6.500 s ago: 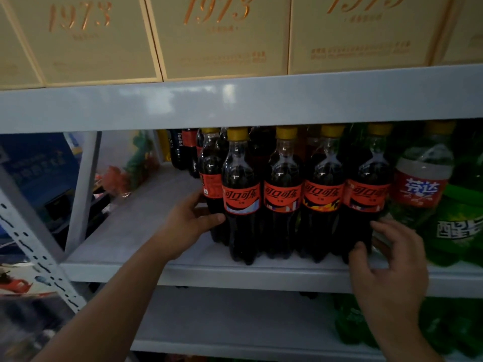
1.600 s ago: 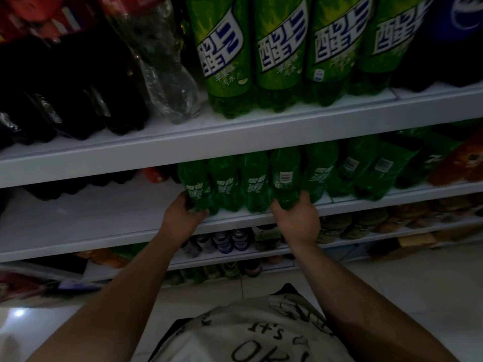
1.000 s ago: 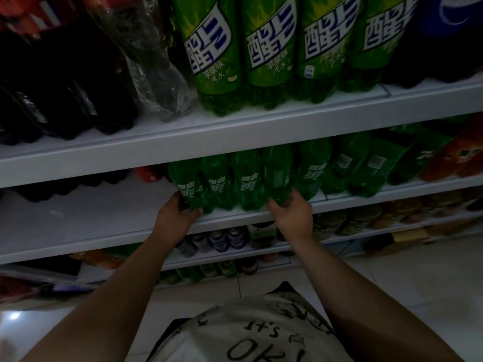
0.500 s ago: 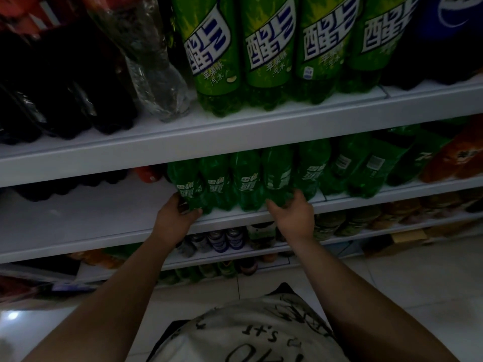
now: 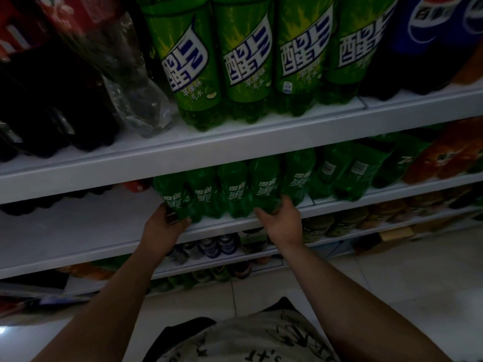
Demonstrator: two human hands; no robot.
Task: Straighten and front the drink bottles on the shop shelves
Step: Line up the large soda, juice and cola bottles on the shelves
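Small green bottles point(image 5: 235, 192) stand in a row at the front of a white shelf point(image 5: 78, 231). The left hand point(image 5: 164, 227) curls round the leftmost one's base; the right hand point(image 5: 281, 223) grips another.

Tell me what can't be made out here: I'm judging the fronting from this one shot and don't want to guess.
Head view only.
- Caps of the small green bottles: hidden by the upper shelf's front edge.
- Tops of the large green bottles: cut off by the frame's top edge.
- Bases of the end bottles: covered by the left hand and right hand.
- Far-left dark bottles: too dim to read.
- Lower-shelf cans: too small to read.
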